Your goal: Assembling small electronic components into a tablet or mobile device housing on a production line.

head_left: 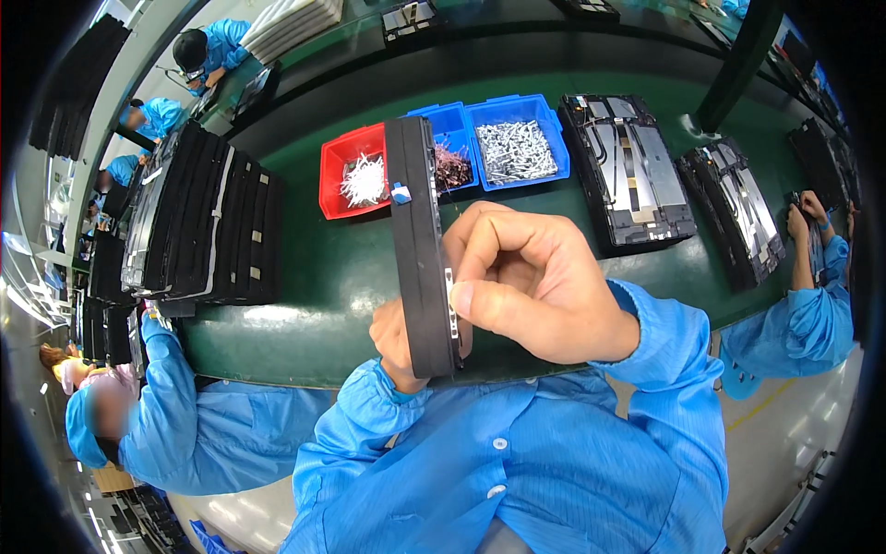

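Observation:
A thick black panel-like unit (415,258) stands on edge above the bench in front of me, its narrow side toward me. My left hand (391,337) is closed round its lower left part, the fingers partly hidden behind it. A small blue tab (401,193) sticks to the upper side. Along the lower right edge runs a pale metal strip with holes (451,309). Against this strip my right hand (544,286) is closed, thumb and forefinger drawn together at the edge. Whatever lies between those fingertips, if anything, is too small or hidden to make out.
Beyond the unit sit a red bin (329,180) of white pieces, a blue bin (449,116) of pinkish pieces and another blue bin (559,143) of silvery pieces. Stacked black units (198,212) rise at left; more units (628,175) lie right. Co-workers sit on both sides.

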A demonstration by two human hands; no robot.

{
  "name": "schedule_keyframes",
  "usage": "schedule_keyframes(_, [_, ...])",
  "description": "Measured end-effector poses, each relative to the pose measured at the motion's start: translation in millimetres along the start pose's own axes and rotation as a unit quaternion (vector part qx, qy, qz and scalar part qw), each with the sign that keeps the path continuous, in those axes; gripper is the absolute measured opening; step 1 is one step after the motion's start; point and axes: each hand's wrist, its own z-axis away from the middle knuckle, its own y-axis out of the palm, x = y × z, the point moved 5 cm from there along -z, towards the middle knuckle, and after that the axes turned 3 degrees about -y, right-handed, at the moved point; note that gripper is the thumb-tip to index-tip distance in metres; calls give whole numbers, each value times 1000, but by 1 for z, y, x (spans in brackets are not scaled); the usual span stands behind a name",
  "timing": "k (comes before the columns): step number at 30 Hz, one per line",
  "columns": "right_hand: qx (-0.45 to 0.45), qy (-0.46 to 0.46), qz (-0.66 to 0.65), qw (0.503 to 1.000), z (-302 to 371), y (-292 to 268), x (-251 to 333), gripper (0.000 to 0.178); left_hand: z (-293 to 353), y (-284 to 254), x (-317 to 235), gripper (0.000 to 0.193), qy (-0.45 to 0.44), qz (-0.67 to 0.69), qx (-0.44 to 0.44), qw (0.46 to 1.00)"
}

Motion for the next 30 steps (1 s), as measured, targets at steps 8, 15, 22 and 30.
schedule_keyframes(8, [6,-15,37,999,-1,-3,-1,12,5,4,4,19,-22,-10,-2,1000])
schedule_keyframes(15, [7,32,36,999,1,-4,2,10,10,3,4,21,-35,9,14,999])
schedule_keyframes(22, [-53,60,30,996,1,-9,-3,14,6,4,2,29,-111,-16,63,992])
schedule_keyframes(30, [-61,102,4,993,1,-5,2,12,-9,0,-22,58,30,-102,26,994])
